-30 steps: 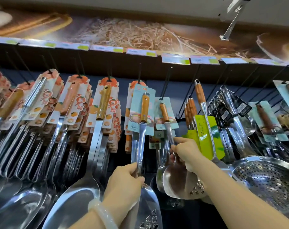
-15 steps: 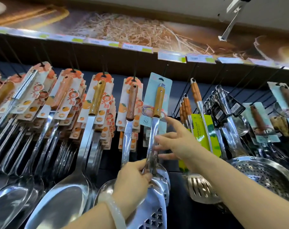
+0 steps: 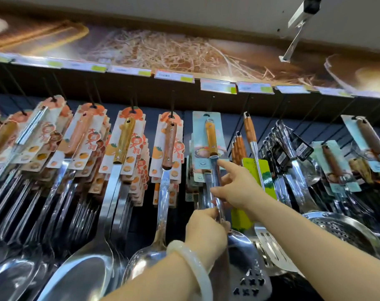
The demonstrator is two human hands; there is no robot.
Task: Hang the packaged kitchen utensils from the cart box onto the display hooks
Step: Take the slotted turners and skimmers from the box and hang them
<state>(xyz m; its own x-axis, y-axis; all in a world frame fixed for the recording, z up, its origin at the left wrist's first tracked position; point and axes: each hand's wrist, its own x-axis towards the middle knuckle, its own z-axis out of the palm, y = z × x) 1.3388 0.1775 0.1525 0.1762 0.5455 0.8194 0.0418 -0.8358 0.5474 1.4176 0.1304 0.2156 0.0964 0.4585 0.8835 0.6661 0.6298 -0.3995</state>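
Blurred price tags (image 3: 218,86) overhead; hands (image 3: 206,230) hide spatula (image 3: 215,181) shaft.

Slotted steel spatula (image 3: 215,177) with orange wooden handle on pale blue card (image 3: 197,135), hanging upright from a display hook (image 3: 209,105).
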